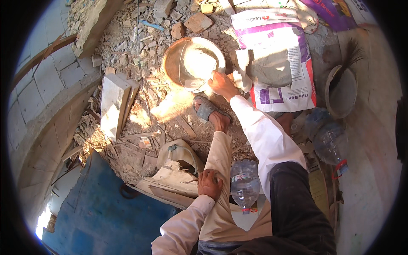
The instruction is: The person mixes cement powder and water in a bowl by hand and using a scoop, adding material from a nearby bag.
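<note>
My right hand [224,86] is closed at the near right rim of a round, dusty bucket [170,57], which has a thin wire handle. Whether the fingers grip the rim or the wire is hard to make out. Bright sunlight falls inside the bucket, washing out what is in it. My left hand [210,184] rests on my left knee, holding nothing, its fingers laid over the trouser cloth. Just right of the bucket lies a torn white and purple paper bag [276,40], with grey powder [272,68] showing through the tear.
Rubble and broken bricks [199,22] cover the ground. Pale blocks [114,102] lean at left, above a blue panel [114,208]. Large plastic bottles stand near my legs, one between them [245,182], another at right [329,142]. A brush [346,59] rests in a grey bowl [343,95].
</note>
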`<state>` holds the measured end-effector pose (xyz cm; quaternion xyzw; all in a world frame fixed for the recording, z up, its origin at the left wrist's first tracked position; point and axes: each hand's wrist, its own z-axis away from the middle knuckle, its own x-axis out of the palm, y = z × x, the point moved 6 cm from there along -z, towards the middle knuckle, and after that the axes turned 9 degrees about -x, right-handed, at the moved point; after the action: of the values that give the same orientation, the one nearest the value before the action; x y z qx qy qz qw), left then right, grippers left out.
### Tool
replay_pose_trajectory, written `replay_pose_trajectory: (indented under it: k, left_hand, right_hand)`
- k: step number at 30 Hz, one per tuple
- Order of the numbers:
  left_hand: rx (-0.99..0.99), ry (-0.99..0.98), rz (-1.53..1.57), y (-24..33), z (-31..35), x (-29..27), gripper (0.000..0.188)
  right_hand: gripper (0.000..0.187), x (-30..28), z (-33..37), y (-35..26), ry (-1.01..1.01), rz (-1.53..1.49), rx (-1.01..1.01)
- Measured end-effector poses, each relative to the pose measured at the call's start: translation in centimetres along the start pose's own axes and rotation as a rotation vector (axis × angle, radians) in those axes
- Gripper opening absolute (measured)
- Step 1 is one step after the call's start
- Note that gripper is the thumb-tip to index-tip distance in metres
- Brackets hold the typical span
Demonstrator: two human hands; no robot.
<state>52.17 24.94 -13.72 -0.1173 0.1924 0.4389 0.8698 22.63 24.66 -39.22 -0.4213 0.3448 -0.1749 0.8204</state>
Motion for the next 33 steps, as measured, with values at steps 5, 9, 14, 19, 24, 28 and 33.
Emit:
replay_pose_trajectory:
  k: [5, 9, 14, 19, 24, 28, 33]
  left_hand:
    - [0.003, -0.004, -0.025, 0.3, 0.1, -0.6, 0.036]
    - [0.009, 0.014, -0.02, 0.9, 0.3, -0.5, 0.035]
    - [0.013, -0.013, -0.052, 1.6, 0.1, 0.6, 0.036]
    - [-0.022, -0.01, -0.108, 1.7, 0.2, 0.0, 0.036]
    - [-0.043, -0.001, -0.131, 2.1, 0.2, -0.3, 0.034]
    - [0.002, 0.027, -0.125, 2.3, 0.0, 0.0, 0.033]
    - [0.003, 0.084, -0.196, 0.8, 0.3, -1.3, 0.031]
  right_hand:
    - [0.038, 0.3, 0.0, -2.3, -0.179, 0.06, 0.111]
    - [0.032, -0.7, -0.1, -4.9, -0.226, 0.089, 0.205]
    - [0.022, -1.5, 2.1, -1.6, 0.064, 0.067, 0.11]
    - [0.033, -6.1, 8.2, -0.4, 0.264, -0.002, -0.101]
    - [0.036, -10.7, 14.4, 7.6, 0.387, -0.213, 0.265]
    - [0.042, -10.7, 16.5, 18.2, 0.419, -0.147, 0.539]
    - [0.039, -6.8, 10.8, 21.1, 0.681, -0.077, 0.656]
